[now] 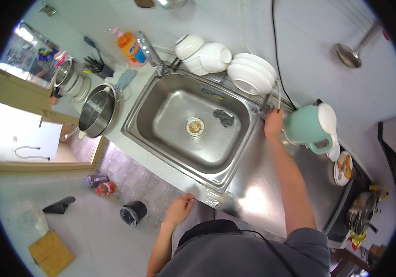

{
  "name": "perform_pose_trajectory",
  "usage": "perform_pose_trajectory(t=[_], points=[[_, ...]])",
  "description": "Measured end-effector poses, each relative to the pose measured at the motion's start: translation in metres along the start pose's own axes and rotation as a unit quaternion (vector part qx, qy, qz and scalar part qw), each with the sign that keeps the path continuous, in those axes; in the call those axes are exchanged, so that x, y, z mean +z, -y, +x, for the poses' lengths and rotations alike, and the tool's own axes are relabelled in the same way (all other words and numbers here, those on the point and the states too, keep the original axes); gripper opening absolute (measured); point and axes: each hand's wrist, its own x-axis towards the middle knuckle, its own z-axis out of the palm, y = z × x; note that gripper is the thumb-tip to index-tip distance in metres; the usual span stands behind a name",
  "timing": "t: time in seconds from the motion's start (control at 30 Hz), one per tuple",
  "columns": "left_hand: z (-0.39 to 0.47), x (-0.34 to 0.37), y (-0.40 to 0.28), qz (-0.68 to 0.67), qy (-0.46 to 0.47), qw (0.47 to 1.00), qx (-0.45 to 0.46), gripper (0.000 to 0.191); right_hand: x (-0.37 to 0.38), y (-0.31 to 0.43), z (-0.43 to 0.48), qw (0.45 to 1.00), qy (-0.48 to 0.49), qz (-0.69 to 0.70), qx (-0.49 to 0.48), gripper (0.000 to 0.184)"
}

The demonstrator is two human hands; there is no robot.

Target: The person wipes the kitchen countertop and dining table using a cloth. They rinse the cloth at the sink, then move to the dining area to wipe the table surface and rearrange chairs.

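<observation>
My right hand (pixel 274 123) reaches to the back of the steel counter, between the sink and a mint-green electric kettle (pixel 305 124). Its fingertips are at a small dark item (pixel 266 106) beside the sink's back right corner; whether they grip it is unclear. Low in front of the counter edge, my left hand (pixel 181 209) hangs with loosely curled fingers and nothing visible in it. The stainless steel sink (pixel 180 149) holds a steel wool scrubber (pixel 223 118) and a drain strainer (pixel 195 127) with orange food scraps.
White bowls (pixel 203 55) and stacked plates (pixel 251 74) stand behind the sink, near the faucet (pixel 149 52). Pots (pixel 97 110) and a dish soap bottle (pixel 127 43) are at left. A food plate (pixel 342 168) lies right, by the stove pan (pixel 361 211). A bin (pixel 134 212) stands below.
</observation>
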Motion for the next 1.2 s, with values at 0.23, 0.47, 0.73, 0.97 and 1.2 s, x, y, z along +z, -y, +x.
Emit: perform_pose_trajectory(t=[0.23,0.47,0.73,0.97,1.2], points=[[-0.018,0.014,-0.003,-0.055,-0.041,0.998,0.006,0.021,0.031,0.002,0.016,0.991,0.102,-0.083,-0.034,0.02],[-0.017,-0.003,-0.01,-0.041,-0.039,0.998,0.01,0.019,-0.035,0.011,-0.117,0.97,0.157,-0.098,-0.16,0.03],[0.01,-0.052,0.028,-0.003,-0.013,0.995,0.099,0.019,-0.119,-0.076,-0.281,0.989,0.104,-0.109,0.001,0.041],[0.034,-0.141,0.085,-0.005,0.039,0.992,0.122,0.018,-0.145,0.016,-0.329,0.898,0.37,-0.05,0.234,0.034],[0.048,-0.262,0.144,0.046,0.026,0.992,0.118,0.019,-0.032,0.295,-0.347,0.905,0.221,0.248,-0.265,0.049]])
